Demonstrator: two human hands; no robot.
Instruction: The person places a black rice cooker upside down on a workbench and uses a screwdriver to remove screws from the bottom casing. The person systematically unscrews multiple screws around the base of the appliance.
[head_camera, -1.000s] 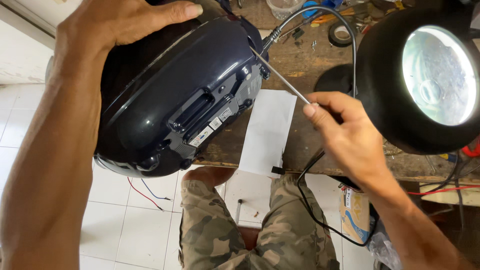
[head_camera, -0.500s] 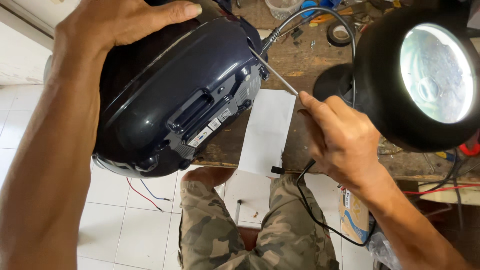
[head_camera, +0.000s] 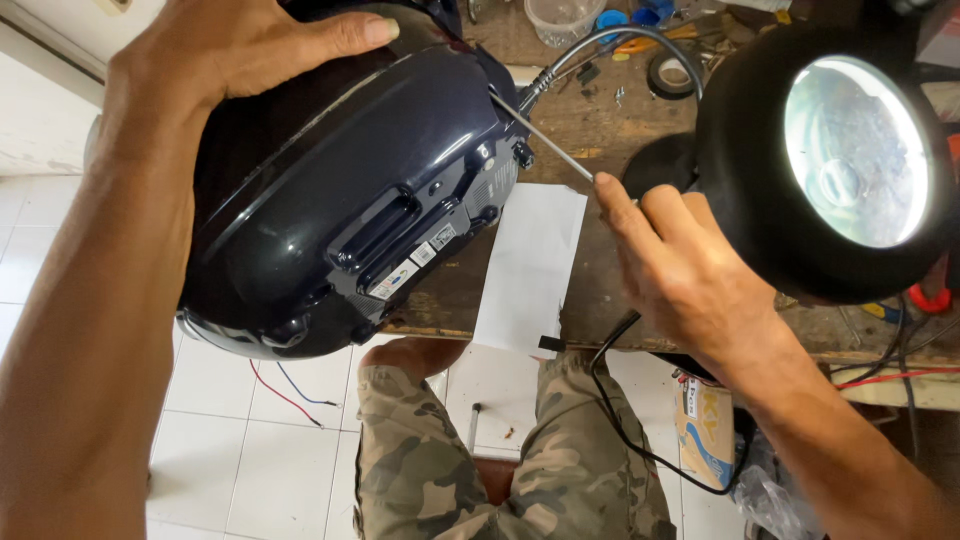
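Holding a big round black appliance (head_camera: 330, 200), the left hand (head_camera: 230, 50) sits on top of it with fingers spread wide over the curved shell. The appliance is tipped on its side at the near edge of the tabletop (head_camera: 600, 130), so its bottom faces us. The bottom shows a long slot, small screw holes and little labels. It looks heavy and bulky, with a hard, smooth, shiny shell that could slip in a sweaty palm. A flat open palm on the dome, like now, seems a good way to steady it, and the slot in the bottom looks like a good place for fingers. Below the appliance, thin red and blue wires (head_camera: 285, 390) hang over the white floor tiles (head_camera: 240, 460).

Just right of the appliance, a thin metal screwdriver (head_camera: 545, 140) points its tip at the bottom's upper right edge. It is stiff and light. The right hand (head_camera: 680, 270) pinches its handle end with closed fingers, so most of the handle is hidden. Under the shaft, a white sheet of paper (head_camera: 530, 270) lies flat on the tabletop, right beside the appliance. A black cable (head_camera: 620, 400) drops off the tabletop edge past knees in camouflage trousers (head_camera: 480, 470).

Far right of the appliance, a round black magnifier lamp (head_camera: 850, 150) glows bright on a bendy metal neck (head_camera: 600, 45). Bits and a roll of tape (head_camera: 672, 72) lie behind.
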